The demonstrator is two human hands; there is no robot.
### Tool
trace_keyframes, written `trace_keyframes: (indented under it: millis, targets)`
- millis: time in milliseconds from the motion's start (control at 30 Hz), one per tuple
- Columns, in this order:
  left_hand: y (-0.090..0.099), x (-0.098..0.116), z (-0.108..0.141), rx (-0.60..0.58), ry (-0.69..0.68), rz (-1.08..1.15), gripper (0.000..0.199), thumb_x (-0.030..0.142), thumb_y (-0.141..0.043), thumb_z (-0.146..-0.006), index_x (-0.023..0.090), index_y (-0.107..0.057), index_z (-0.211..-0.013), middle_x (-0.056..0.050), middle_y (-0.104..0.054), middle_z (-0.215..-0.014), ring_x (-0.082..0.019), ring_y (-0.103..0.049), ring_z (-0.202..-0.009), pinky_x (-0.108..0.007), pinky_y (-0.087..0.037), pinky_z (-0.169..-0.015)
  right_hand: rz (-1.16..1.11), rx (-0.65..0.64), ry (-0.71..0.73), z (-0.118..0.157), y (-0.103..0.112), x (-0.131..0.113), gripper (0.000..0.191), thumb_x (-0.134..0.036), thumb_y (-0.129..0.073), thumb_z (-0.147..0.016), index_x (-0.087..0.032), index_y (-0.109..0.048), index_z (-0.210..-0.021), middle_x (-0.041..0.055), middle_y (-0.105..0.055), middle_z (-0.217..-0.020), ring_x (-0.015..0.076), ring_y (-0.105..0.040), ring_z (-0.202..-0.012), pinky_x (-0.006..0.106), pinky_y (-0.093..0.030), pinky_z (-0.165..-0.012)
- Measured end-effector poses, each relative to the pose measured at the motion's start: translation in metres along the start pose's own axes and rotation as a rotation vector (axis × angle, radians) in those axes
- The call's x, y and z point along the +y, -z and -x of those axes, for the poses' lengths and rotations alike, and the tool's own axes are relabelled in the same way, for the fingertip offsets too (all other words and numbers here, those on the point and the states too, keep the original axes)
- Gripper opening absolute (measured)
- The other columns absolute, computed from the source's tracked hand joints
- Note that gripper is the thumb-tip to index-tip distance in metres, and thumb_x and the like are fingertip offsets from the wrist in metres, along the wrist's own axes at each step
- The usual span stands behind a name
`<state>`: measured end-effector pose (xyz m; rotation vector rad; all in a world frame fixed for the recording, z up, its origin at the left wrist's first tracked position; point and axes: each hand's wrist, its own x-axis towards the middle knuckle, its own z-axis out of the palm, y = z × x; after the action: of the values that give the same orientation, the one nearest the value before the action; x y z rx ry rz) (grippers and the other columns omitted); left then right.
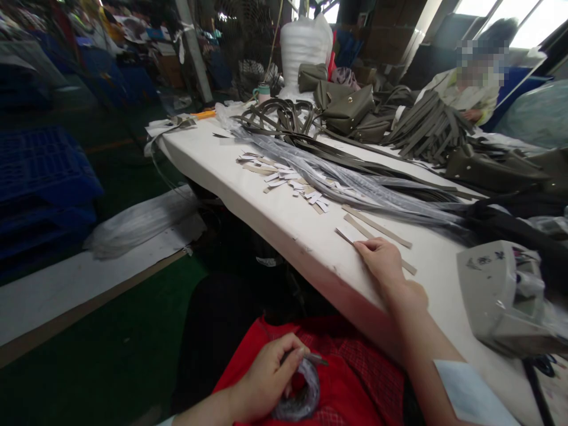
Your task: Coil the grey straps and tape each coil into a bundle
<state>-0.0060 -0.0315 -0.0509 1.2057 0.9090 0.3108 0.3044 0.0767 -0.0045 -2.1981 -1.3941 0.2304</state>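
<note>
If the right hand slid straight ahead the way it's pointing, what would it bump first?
Past the strip it holds, the right hand would probably meet the little scrap pile on the table, if it's low enough; its height is unclear.

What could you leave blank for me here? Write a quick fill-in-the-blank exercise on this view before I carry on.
The left hand holds a roll over cloth coloured ____.
The right hand pinches a strip above a table coloured ____.
The pallets at far left are coloured ____.

Missing: red; white; blue.
</note>
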Motion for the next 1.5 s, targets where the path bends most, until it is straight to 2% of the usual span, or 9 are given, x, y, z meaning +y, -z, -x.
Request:
trace_keyframes:
  millis: [267,533,700,767,867,1000,1167,1300,1500]
  targets:
    - [0.002,0.0,-0.001,-0.002,-0.017,-0.025,0.042,0.056,-0.045,-0.091,0.016,-0.055,-0.091,0.003,-0.054,-0.071,-0.006,-0.045,-0.048,-0.018,-0.034,-0.045,0.198,0.012,0.051,0.003,0.0,-0.007,0.034,-0.037,-0.046,-0.092,-0.018,-0.074,-0.091,0.011,-0.068,-0.092,0.0242,-0.06,-0.084,0.034,-0.041,-0.076]
    - [0.006,0.013,0.009,0.002,-0.033,-0.094,0.043,0.057,-0.045,-0.09,0.016,-0.057,-0.094,0.003,-0.053,-0.062,-0.009,-0.049,-0.048,-0.018,-0.035,-0.045,0.521,-0.095,0.248,-0.009,0.013,-0.009,0.029,-0.027,-0.042,-0.093,-0.013,-0.066,-0.099,0.017,-0.065,-0.098,0.0262,-0.057,-0.084,0.035,-0.035,-0.07]
    - [0.008,0.011,0.016,-0.019,-0.059,-0.072,0.047,0.057,-0.04,-0.092,0.015,-0.059,-0.101,0.0,-0.059,-0.068,-0.009,-0.051,-0.051,-0.018,-0.036,-0.045,0.433,0.177,0.073,0.011,0.05,-0.032,0.041,-0.035,-0.032,-0.096,-0.016,-0.059,-0.12,0.0178,-0.068,-0.088,0.028,-0.059,-0.074,0.036,-0.031,-0.063]
    - [0.008,0.011,0.017,-0.032,-0.055,-0.055,0.049,0.058,-0.037,-0.093,0.016,-0.06,-0.103,-0.001,-0.061,-0.072,-0.009,-0.051,-0.051,-0.018,-0.037,-0.045,0.33,0.191,0.091,0.033,0.063,-0.043,0.039,-0.036,-0.035,-0.095,-0.021,-0.06,-0.121,0.0122,-0.069,-0.086,0.0265,-0.06,-0.072,0.035,-0.033,-0.063]
    - [0.007,0.011,0.018,-0.043,-0.049,-0.028,0.05,0.058,-0.038,-0.093,0.016,-0.06,-0.104,-0.001,-0.061,-0.072,-0.009,-0.051,-0.051,-0.018,-0.038,-0.046,0.072,-0.022,0.138,0.076,0.068,-0.052,0.037,-0.043,-0.039,-0.093,-0.026,-0.066,-0.112,0.0036,-0.067,-0.077,0.0217,-0.06,-0.069,0.031,-0.039,-0.063]
    - [0.005,0.013,0.02,-0.051,-0.04,0.009,0.05,0.059,-0.041,-0.091,0.015,-0.061,-0.105,-0.001,-0.059,-0.069,-0.01,-0.052,-0.051,-0.019,-0.039,-0.046,-0.239,-0.385,0.198,0.137,0.06,-0.051,0.052,-0.053,-0.029,-0.096,-0.022,-0.071,-0.098,0.0041,-0.067,-0.081,0.02,-0.063,-0.076,0.03,-0.046,-0.07]
    - [0.002,0.012,0.023,-0.064,-0.015,0.073,0.05,0.06,-0.043,-0.09,0.016,-0.062,-0.107,0.0,-0.059,-0.069,-0.009,-0.051,-0.05,-0.02,-0.041,-0.047,-0.233,-0.678,0.19,0.19,0.058,-0.051,0.031,-0.049,-0.054,-0.086,-0.021,-0.065,-0.079,0.0018,-0.068,-0.075,0.0172,-0.061,-0.07,0.025,-0.045,-0.064]
    - [-0.001,0.013,0.025,-0.075,-0.032,0.047,0.05,0.057,-0.042,-0.091,0.015,-0.064,-0.108,0.0,-0.06,-0.067,-0.01,-0.053,-0.052,-0.02,-0.042,-0.049,-0.006,-0.745,0.263,0.213,0.067,-0.06,0.035,-0.046,-0.053,-0.086,-0.021,-0.056,-0.062,-0.0005,-0.061,-0.057,0.0138,-0.053,-0.052,0.026,-0.032,-0.05]
    - [-0.005,0.017,0.033,-0.062,-0.078,-0.111,0.045,0.049,-0.038,-0.095,0.016,-0.063,-0.112,-0.003,-0.066,-0.077,-0.01,-0.055,-0.052,-0.02,-0.043,-0.049,0.295,-0.708,0.409,0.229,0.065,-0.088,0.021,-0.03,-0.051,-0.085,-0.023,-0.064,-0.07,0.0019,-0.07,-0.065,0.0165,-0.062,-0.056,0.028,-0.026,-0.052]
